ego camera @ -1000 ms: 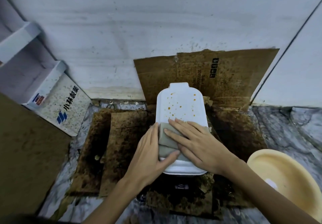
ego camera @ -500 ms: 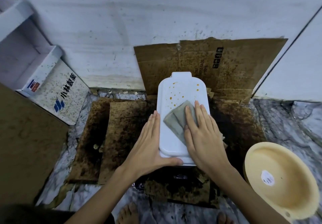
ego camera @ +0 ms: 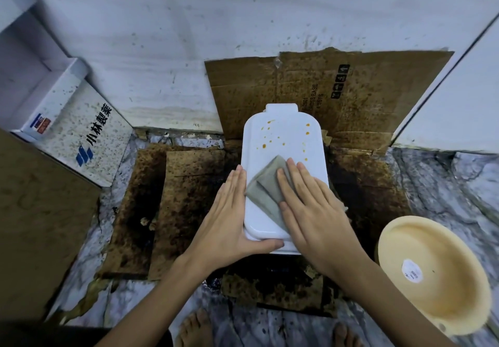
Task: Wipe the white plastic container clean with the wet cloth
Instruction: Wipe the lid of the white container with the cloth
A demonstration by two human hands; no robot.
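While left hand [ego camera: 226, 227] steadies container [ego camera: 283, 141], right hand [ego camera: 316, 211] flat on cloth [ego camera: 263, 190]

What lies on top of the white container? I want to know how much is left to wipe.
Orange spots dot the container's far half; the right hand presses the grey cloth nearer. Anything beneath them is hidden.

I see white plastic container [ego camera: 283, 141] lying flat on stained cardboard [ego camera: 189, 198], orange-spattered lid, folded grey wet cloth [ego camera: 266, 190] on its middle.

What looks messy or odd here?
Orange spots dot the far half of the white container, beyond the grey cloth under the right hand. The cardboard beneath is stained dark brown and ragged.
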